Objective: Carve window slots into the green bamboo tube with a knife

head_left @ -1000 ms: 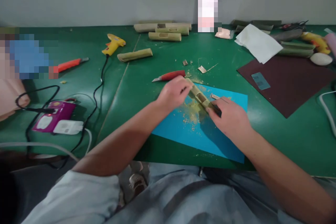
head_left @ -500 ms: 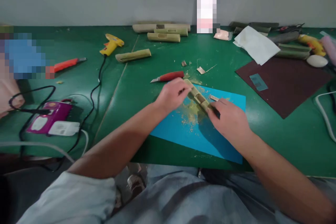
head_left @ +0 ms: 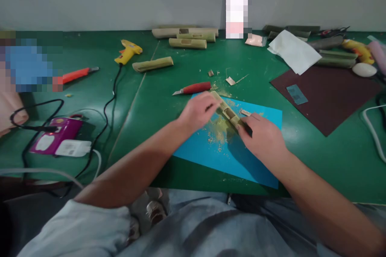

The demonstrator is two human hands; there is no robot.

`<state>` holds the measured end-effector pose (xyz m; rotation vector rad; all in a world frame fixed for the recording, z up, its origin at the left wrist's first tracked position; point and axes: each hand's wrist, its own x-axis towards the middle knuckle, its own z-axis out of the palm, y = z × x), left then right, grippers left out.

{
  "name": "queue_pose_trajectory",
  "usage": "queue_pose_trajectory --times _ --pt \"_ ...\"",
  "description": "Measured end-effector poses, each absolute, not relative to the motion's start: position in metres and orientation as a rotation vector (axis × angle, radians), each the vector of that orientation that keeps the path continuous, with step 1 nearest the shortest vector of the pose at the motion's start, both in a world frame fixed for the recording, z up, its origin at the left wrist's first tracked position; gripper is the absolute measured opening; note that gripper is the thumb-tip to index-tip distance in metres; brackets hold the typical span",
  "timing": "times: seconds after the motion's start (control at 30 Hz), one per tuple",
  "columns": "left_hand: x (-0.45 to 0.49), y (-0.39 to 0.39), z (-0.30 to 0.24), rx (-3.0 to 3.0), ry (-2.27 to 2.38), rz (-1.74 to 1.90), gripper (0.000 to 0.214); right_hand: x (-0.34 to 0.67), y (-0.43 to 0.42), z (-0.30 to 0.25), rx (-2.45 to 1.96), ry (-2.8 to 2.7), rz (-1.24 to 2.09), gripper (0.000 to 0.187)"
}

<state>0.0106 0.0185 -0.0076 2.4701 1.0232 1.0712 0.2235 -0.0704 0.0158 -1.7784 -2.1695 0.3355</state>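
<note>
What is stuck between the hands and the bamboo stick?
Nothing visible. The left hand grips the bamboo stick at its far end, and the right hand holds the near end together with a dark tool.

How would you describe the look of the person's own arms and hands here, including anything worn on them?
Both hands are bare: the left hand and the right hand wear no gloves, and no rings or watch show. The forearms are uncovered up to the elbows. A light grey-blue short sleeve covers the left upper arm; the right arm's sleeve is out of view. No markings can be made out.
</note>
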Motion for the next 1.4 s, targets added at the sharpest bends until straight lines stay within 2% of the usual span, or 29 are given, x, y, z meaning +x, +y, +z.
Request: queue_pose_trajectory --times 0.1,0.2,0.33,0.47,0.6,0.73,0.87,1.0,1.17,1.3,1.4 --pt "0.012 0.016 -0.007 2.44 1.082 1.121 0.021 0.223 -0.07 0.016 -1.786 -2.168 0.348 0.023" --pt "0.012 0.016 -0.008 2.489 0.998 0.97 0.018 0.224 -0.07 0.016 -1.778 -2.174 0.372 0.021" --pt "0.007 0.024 -0.01 2.403 1.135 1.149 0.017 0.224 -0.071 0.015 -1.78 -2.147 0.355 0.022" --pt "0.005 0.025 -0.011 2.446 1.053 1.048 0.017 0.223 -0.071 0.014 -1.764 -2.163 0.358 0.021" --pt "0.008 0.024 -0.01 2.485 1.119 1.151 0.018 0.223 -0.071 0.014 -1.76 -2.164 0.296 0.022" --pt "0.01 0.021 -0.01 2.511 1.014 1.005 0.018 0.222 -0.072 0.014 -1.75 -2.172 0.307 0.018" --pt "0.009 0.02 -0.009 2.45 1.15 1.142 0.017 0.222 -0.073 0.014 -1.768 -2.179 0.282 0.019" --pt "0.01 0.016 -0.007 2.517 0.975 0.951 0.017 0.222 -0.073 0.013 -1.751 -2.183 0.32 0.018" --pt "0.007 0.021 -0.007 2.418 1.149 1.128 0.016 0.222 -0.074 0.013 -1.745 -2.189 0.293 0.018" --pt "0.009 0.016 -0.008 2.501 1.005 0.945 0.016 0.222 -0.074 0.014 -1.742 -2.208 0.32 0.017" --pt "0.01 0.014 -0.007 2.471 1.125 1.057 0.018 0.222 -0.074 0.014 -1.754 -2.208 0.3 0.018"
